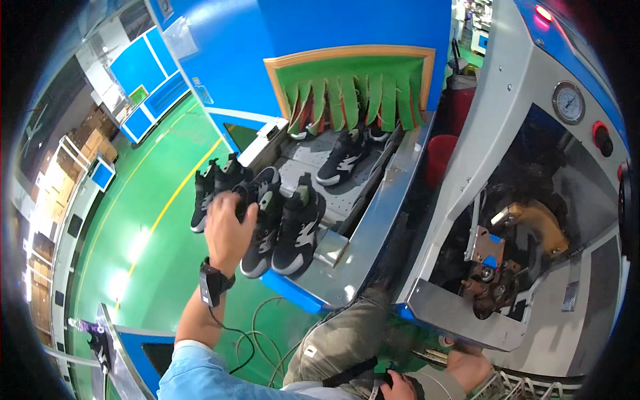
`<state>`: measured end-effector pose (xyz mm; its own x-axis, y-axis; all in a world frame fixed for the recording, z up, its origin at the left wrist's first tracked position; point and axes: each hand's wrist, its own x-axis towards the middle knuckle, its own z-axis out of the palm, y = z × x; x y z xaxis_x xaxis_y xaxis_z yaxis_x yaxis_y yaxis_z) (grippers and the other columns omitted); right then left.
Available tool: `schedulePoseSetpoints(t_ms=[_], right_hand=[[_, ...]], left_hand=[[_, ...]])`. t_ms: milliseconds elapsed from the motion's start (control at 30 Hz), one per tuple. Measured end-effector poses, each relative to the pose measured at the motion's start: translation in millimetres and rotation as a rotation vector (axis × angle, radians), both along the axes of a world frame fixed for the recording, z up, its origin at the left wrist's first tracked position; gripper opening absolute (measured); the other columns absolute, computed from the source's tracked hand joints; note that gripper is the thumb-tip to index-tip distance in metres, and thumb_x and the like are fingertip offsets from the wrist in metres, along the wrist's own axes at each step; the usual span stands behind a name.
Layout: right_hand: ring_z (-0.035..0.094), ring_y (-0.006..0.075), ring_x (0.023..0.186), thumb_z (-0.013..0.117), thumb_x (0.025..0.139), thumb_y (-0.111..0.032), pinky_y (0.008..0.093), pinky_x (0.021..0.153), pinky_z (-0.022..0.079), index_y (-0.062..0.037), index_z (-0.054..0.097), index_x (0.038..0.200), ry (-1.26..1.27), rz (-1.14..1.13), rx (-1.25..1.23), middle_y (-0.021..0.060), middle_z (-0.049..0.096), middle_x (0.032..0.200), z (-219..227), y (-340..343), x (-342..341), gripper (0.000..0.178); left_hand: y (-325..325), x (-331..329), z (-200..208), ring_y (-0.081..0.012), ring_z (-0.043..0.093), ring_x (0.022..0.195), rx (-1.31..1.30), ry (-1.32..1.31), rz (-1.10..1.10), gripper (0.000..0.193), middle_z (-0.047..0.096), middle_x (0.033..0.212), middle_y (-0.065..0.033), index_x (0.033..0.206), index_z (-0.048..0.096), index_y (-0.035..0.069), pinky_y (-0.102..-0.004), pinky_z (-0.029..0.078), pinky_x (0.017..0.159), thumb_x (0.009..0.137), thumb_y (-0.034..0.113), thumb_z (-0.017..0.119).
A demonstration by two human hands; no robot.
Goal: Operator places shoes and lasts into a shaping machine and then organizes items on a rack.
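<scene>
Nearest the camera, a light blue sleeve point(200, 373) is being seen at the lower edge, with the left hand point(228, 227) being raised from it toward a row of black sneakers. That hand is being closed around the heel of one black sneaker point(257, 200), the fingers being curled over its collar; a black wrist device point(213, 283) with a trailing cable is being worn below it. The gripped sneaker is being held at the near end of a grey conveyor tray point(313, 167), just beside another black-and-white sneaker point(298, 230) and with two more black sneakers point(217, 187) being left at its outer side. Farther along the tray, a further sneaker point(341, 159) is being carried near green curtain strips point(350, 100), which are being framed in orange on a blue machine housing point(333, 27). The right hand point(467, 367) is being rested low at the bottom edge by a grey metal machine shelf point(460, 320); whether it is being held open or closed cannot be told. A red bucket point(440, 157) is being kept beside the tray, its contents being hidden. A round pressure gauge point(568, 102) and a red button point(602, 137) are being shown on the grey panel at the right. Stacked brown cartons point(93, 140) are being stored far off at the left.
</scene>
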<state>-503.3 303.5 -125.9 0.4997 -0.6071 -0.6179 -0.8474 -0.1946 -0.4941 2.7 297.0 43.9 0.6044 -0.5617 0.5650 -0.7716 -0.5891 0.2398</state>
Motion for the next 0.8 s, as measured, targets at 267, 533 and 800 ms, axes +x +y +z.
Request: schedulePoseSetpoints(t_ms=[267,533,800], right_hand=[[0.059,0.0446,0.109,0.049,0.103,-0.043,0.0525,0.092,0.049,-0.0014,0.053,0.136,-0.019,-0.02,0.108,0.0258,0.062,0.123,4,-30,20,0.053],[0.048,0.0513,0.125,0.042,0.102,-0.054,0.0576,0.106,0.039,-0.0077,0.046,0.145,0.05,-0.148,0.144,0.0311,0.05,0.139,14,-28,3,0.063],[0.048,0.0468,0.127,0.051,0.102,-0.043,0.0523,0.106,0.04,-0.0084,0.042,0.149,-0.068,-0.147,0.237,0.0258,0.05,0.142,61,-53,30,0.059]], left_hand=[[-256,120,-28,-0.0362,0.069,0.081,0.463,0.302,-0.342,0.069,0.069,0.082,-0.0262,0.092,0.069,-0.009,-0.0475,0.051,0.073,0.081,0.059,0.069],[-350,119,-116,-0.0369,0.07,0.097,0.419,0.438,-0.314,0.077,0.071,0.099,-0.0283,0.109,0.067,-0.009,-0.0447,0.055,0.086,0.067,0.053,0.081],[-222,-23,32,-0.0344,0.065,0.106,-0.076,0.049,-0.632,0.058,0.068,0.112,-0.0187,0.122,0.058,0.002,-0.0418,0.051,0.095,0.074,0.022,0.085]])
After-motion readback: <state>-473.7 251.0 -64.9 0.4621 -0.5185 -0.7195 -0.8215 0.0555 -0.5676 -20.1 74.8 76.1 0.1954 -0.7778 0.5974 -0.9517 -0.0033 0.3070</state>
